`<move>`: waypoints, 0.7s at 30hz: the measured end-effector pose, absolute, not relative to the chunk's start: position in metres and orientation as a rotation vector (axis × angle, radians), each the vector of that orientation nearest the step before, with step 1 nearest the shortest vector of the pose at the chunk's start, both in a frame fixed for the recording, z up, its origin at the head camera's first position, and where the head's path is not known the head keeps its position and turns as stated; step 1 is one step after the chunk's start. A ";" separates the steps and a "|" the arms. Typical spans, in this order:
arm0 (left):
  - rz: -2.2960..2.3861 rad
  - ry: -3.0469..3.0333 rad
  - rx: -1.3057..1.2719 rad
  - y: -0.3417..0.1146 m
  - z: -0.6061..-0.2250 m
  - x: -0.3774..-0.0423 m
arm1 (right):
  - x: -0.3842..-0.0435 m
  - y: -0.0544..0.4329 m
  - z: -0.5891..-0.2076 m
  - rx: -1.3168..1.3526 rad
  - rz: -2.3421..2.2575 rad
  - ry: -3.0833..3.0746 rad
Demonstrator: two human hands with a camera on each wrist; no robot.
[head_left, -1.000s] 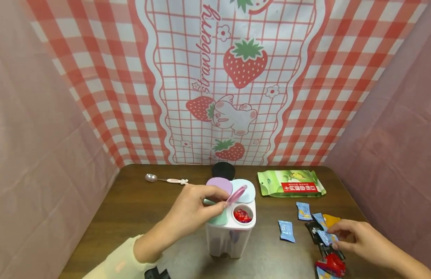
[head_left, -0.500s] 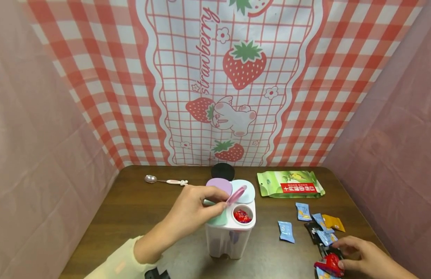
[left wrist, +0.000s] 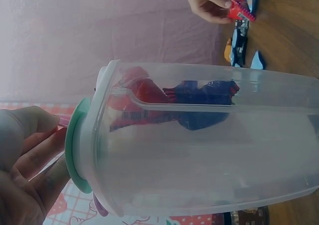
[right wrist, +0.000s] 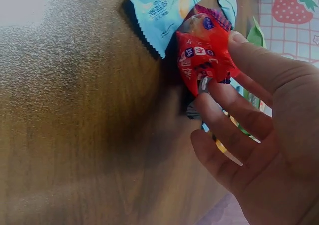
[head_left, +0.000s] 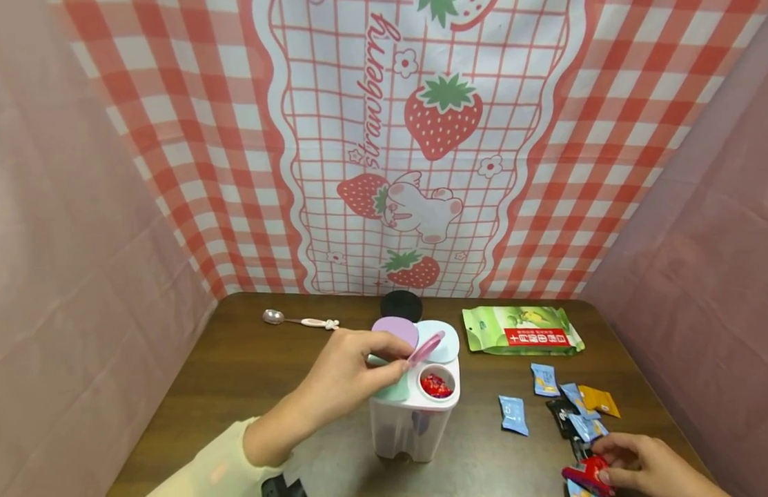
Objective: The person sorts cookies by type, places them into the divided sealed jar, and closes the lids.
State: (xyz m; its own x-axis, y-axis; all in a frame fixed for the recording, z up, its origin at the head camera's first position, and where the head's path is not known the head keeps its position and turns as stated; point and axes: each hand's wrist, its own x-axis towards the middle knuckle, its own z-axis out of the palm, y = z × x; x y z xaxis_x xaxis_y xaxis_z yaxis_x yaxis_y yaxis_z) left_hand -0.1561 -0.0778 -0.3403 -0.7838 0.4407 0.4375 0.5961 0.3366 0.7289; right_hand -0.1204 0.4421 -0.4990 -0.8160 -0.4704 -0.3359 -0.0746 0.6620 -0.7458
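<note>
A clear container (head_left: pixel 399 431) with a white top and several coloured round lids stands mid-table. My left hand (head_left: pixel 349 366) pinches its raised pink lid (head_left: pixel 428 348) between thumb and fingers. Through the uncovered round opening, red wrappers (head_left: pixel 435 386) show. In the left wrist view a red packet (left wrist: pixel 137 98) and a blue packet (left wrist: pixel 204 103) sit inside, near the top. On the right, my right hand (head_left: pixel 644 461) pinches a red wrapped snack packet (right wrist: pixel 207 48) between thumb and fingers, close to the tabletop. A light blue packet (right wrist: pixel 162 13) lies beside it.
Several blue packets (head_left: pixel 513 415), black packets (head_left: pixel 562 417) and an orange packet (head_left: pixel 599 400) lie at the right. A green bag (head_left: pixel 523 330) lies behind them. A spoon (head_left: pixel 303 322) rests at the back left, and a black round object (head_left: pixel 401 305) stands behind the container.
My right hand has moved from the blue packets toward the table's front and taken hold of the red packet. My left hand keeps the pink lid raised.
</note>
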 end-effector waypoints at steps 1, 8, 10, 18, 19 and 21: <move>-1.436 -2.432 -0.953 -0.078 -0.340 -0.156 | -0.120 0.442 -0.500 -0.424 -1.029 2.367; -1.432 -2.438 -0.945 -0.078 -0.339 -0.156 | -0.121 0.444 -0.505 -0.489 -0.980 2.427; -1.432 -2.438 -0.945 -0.078 -0.339 -0.156 | -0.121 0.445 -0.506 -0.471 -0.978 2.426; -1.441 -2.433 -0.945 -0.077 -0.340 -0.156 | -0.115 0.450 -0.512 -0.581 -0.972 2.611; -1.439 -2.434 -0.943 -0.077 -0.340 -0.156 | -0.115 0.449 -0.511 -0.563 -0.967 2.608; -1.438 -2.437 -0.940 -0.077 -0.340 -0.156 | -0.116 0.446 -0.507 -0.508 -0.945 2.588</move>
State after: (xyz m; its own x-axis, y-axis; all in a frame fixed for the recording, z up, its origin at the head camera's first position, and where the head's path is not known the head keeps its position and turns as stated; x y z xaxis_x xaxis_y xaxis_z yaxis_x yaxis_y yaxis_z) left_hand -0.1558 -0.0773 -0.3405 -0.7899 0.4352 0.4321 0.5886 0.3401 0.7334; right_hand -0.1158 0.4464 -0.5074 -0.8787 -0.4383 -0.1892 -0.2131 0.7149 -0.6659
